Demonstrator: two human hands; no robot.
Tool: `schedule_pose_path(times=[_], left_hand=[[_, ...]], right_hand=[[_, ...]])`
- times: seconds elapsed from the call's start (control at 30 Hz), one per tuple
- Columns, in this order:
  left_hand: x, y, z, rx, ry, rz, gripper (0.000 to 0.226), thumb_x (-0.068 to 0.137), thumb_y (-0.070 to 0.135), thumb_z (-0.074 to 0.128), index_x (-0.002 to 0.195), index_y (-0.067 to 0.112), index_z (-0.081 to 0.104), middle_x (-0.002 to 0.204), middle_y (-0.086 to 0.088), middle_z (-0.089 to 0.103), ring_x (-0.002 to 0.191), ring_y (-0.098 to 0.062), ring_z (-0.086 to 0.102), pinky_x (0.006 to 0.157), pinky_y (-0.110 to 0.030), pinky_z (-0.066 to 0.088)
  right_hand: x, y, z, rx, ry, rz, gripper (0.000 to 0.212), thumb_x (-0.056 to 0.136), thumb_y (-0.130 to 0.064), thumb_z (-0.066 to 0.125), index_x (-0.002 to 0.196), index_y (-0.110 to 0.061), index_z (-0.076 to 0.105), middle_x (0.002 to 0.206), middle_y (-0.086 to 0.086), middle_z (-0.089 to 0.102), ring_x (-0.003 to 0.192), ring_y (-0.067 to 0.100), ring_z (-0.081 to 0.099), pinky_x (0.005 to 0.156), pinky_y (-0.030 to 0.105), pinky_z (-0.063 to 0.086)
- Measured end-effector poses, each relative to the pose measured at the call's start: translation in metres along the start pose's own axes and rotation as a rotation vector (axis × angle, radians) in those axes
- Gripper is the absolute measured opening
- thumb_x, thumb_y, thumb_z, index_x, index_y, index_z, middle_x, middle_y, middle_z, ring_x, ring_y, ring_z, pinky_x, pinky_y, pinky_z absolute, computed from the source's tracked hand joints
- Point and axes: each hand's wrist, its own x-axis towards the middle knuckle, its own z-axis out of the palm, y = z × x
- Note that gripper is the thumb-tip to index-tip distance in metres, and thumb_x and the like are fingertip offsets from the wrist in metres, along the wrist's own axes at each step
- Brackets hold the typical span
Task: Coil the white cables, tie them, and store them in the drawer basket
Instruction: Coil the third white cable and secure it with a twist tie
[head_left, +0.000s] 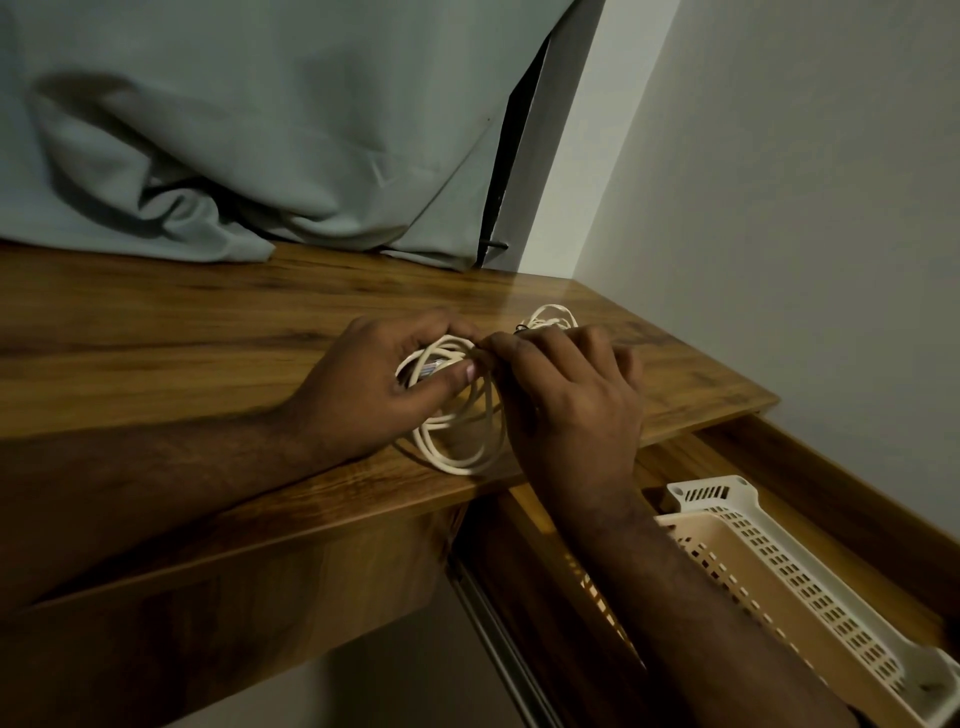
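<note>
A white cable coil (457, 441) lies on the wooden desk (208, 353) near its front edge. My left hand (374, 384) grips the coil's upper part, thumb across the loops. My right hand (571, 400) pinches the coil's top where it meets my left fingers; what it pinches there is too small to tell. A second white cable coil (553, 315) with a dark tie lies just behind my right hand. The white perforated basket (810, 577) sits in the open drawer (841, 483) at the lower right, under my right forearm.
A grey-green curtain (234, 130) drapes onto the back of the desk. A white wall (779, 208) borders the desk and drawer on the right. The drawer's metal rail (498, 639) juts out below the desk edge.
</note>
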Motion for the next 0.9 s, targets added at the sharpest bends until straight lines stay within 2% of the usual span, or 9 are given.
schedule_pose_path(times=[0.23, 0.5, 0.6, 0.8, 0.9], left_hand=[[0.0003, 0.0001, 0.0007, -0.06, -0.028, -0.012, 0.023, 0.093, 0.011, 0.072, 0.114, 0.021, 0.073, 0.094, 0.013, 0.075, 0.082, -0.009, 0.074, 0.067, -0.035, 0.062], [0.0007, 0.0009, 0.0009, -0.057, -0.036, -0.026, 0.025, 0.092, 0.013, 0.074, 0.116, 0.02, 0.073, 0.094, 0.013, 0.076, 0.08, -0.003, 0.073, 0.068, -0.023, 0.059], [0.0004, 0.0041, 0.0009, -0.047, -0.029, -0.019, 0.029, 0.09, 0.02, 0.075, 0.117, 0.029, 0.068, 0.096, 0.018, 0.075, 0.081, 0.003, 0.072, 0.069, -0.016, 0.056], [0.0006, 0.0009, 0.0008, 0.027, -0.009, -0.064, 0.031, 0.088, 0.027, 0.078, 0.115, 0.023, 0.063, 0.095, 0.017, 0.075, 0.084, 0.003, 0.071, 0.071, -0.019, 0.054], [0.001, 0.0009, 0.0007, 0.074, 0.006, -0.073, 0.03, 0.089, 0.029, 0.077, 0.114, 0.023, 0.063, 0.094, 0.016, 0.075, 0.085, 0.002, 0.07, 0.072, -0.025, 0.056]], right_hand=[[0.0022, 0.0016, -0.0035, -0.069, 0.036, -0.057, 0.016, 0.094, -0.028, 0.072, 0.109, -0.023, 0.075, 0.101, -0.003, 0.073, 0.09, 0.027, 0.064, 0.075, 0.039, 0.041], [0.002, 0.0013, -0.0046, -0.1, 0.038, -0.083, 0.017, 0.096, -0.027, 0.067, 0.11, -0.023, 0.074, 0.103, -0.004, 0.073, 0.091, 0.025, 0.062, 0.076, 0.041, 0.043], [0.0016, 0.0011, -0.0041, -0.099, 0.021, -0.055, 0.018, 0.094, -0.027, 0.069, 0.111, -0.022, 0.074, 0.102, -0.003, 0.073, 0.092, 0.026, 0.062, 0.077, 0.04, 0.041], [0.0038, 0.0026, -0.0024, -0.038, -0.077, -0.025, 0.021, 0.094, -0.028, 0.064, 0.112, -0.023, 0.073, 0.102, -0.003, 0.071, 0.094, 0.025, 0.06, 0.079, 0.039, 0.038], [0.0081, 0.003, -0.0016, 0.068, -0.129, 0.02, 0.022, 0.093, -0.029, 0.061, 0.111, -0.024, 0.073, 0.1, -0.005, 0.069, 0.095, 0.023, 0.057, 0.079, 0.039, 0.04]])
